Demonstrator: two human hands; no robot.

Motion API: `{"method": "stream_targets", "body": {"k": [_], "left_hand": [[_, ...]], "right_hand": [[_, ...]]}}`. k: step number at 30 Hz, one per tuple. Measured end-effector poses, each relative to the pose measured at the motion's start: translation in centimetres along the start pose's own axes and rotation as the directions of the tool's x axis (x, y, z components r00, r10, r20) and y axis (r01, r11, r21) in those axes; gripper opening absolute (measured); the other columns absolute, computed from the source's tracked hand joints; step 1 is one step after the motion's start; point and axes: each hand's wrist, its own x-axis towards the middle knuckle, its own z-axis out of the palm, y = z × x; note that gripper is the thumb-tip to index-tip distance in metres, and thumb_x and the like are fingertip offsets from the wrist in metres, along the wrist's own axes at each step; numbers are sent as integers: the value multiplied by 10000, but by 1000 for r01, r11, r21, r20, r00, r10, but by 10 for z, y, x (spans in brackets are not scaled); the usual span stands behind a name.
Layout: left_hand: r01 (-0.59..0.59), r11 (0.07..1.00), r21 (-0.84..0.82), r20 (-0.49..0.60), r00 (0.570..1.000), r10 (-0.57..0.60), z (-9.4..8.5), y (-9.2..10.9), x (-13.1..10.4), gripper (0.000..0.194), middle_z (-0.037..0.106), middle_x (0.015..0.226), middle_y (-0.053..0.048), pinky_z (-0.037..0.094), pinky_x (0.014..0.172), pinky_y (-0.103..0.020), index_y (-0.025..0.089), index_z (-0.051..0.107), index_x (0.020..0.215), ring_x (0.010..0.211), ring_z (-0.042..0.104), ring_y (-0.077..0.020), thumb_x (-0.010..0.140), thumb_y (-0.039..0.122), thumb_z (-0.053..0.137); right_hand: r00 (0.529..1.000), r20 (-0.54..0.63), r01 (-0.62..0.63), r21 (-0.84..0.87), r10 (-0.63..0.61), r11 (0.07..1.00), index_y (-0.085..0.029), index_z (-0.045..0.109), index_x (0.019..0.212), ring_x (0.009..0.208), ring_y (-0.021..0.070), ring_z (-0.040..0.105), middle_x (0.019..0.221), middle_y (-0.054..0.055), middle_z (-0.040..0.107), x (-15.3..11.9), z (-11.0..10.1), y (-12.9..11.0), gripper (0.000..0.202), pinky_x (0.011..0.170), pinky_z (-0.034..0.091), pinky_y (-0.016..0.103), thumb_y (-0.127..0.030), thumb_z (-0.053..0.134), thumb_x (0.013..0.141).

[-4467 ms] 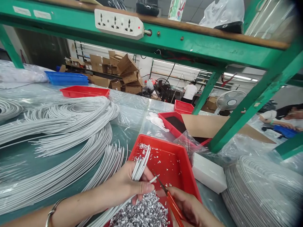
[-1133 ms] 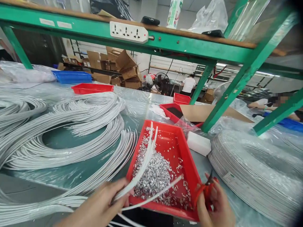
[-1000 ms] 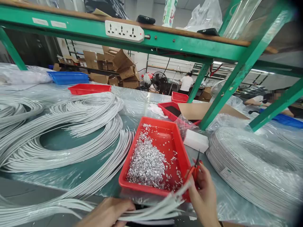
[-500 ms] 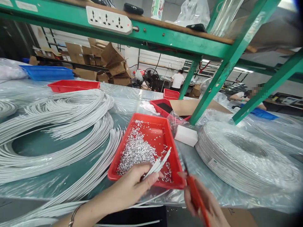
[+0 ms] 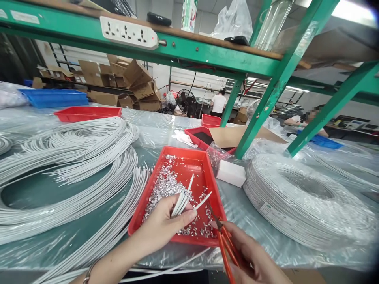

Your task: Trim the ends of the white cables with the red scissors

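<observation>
My left hand (image 5: pixel 168 219) is closed round several white cables (image 5: pixel 181 203), their ends fanned out over a red tray (image 5: pixel 217 193). One cable end splays off to the right, apart from the others. Small shiny metal pieces (image 5: pixel 168 183) are heaped in the tray, mostly on its left side. In my right hand (image 5: pixel 248 252) are orange-handled pliers (image 5: pixel 226 244), their handles spread and their dark jaws at the tray's front right corner, close to the separated cable end. The jaw tips are thin and hard to make out.
Coiled white cables (image 5: pixel 118 197) cover the table on the left. A plastic-wrapped cable coil (image 5: pixel 296 201) lies at the right, beside a white box (image 5: pixel 231 173). Green shelf posts (image 5: pixel 266 106) rise behind it. Two people are in the background.
The pliers have moved left, towards the cables, and their handles now show spread. In my left hand the cable ends have fanned apart, one standing off to the right. The view has shifted slightly.
</observation>
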Motion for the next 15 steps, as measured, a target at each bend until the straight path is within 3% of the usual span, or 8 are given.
{"method": "stream_targets", "body": {"k": [6, 9, 15], "left_hand": [[-23, 994, 111, 34, 999, 19, -1, 3, 1, 191, 519, 654, 25, 368, 582, -211, 154, 561, 736, 624, 461, -111, 781, 340, 573], [-15, 988, 152, 30, 999, 11, -1, 4, 2, 181, 526, 663, 24, 377, 595, -210, 159, 568, 742, 636, 471, -110, 775, 337, 580], [123, 988, 99, 63, 990, -129, 3, 1, 5, 232, 405, 548, 85, 280, 391, -175, 176, 505, 783, 410, 340, -55, 757, 396, 577]], "right_hand": [[996, 84, -14, 29, 12, 999, -149, 367, 1323, 1188, 295, 401, 1297, 164, 455, 11, -21, -8, 671, 969, 363, 402, -528, 535, 796], [994, 100, -26, -48, 31, 999, -145, 351, 1331, 1189, 290, 397, 1318, 163, 428, 15, -30, -4, 639, 975, 351, 417, -496, 517, 823], [993, 119, -1, -186, 23, 983, -197, 392, 1322, 1075, 315, 503, 1201, 126, 547, 17, -35, -7, 592, 901, 425, 415, -412, 573, 800]]}}
